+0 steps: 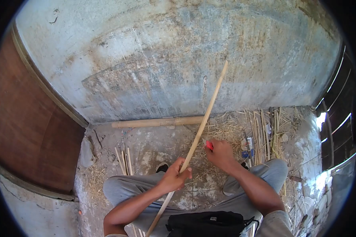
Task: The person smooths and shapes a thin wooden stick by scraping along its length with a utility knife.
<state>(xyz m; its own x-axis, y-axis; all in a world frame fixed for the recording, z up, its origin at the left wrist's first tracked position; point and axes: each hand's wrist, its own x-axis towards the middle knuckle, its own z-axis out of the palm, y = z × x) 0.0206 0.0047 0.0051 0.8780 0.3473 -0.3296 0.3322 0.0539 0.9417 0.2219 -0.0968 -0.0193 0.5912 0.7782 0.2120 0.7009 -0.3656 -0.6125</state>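
A long, pale bamboo strip (206,116) slants up and away from my lap toward the wall. My left hand (175,176) is wrapped around its lower part. In my right hand (221,154) is a knife (209,146) with a red handle; its small blade points toward the strip, close to its right side. Whether the blade touches the strip, I cannot tell. The strip's lower end runs past my left leg at the bottom of the view.
A thick bamboo pole (158,122) lies along the wall's foot. Shavings (229,128) litter the floor, with bamboo sticks (265,136) at the right and thinner strips (125,161) beside my left knee. A black bag (205,225) rests at my lap. A brown door panel (35,114) stands left.
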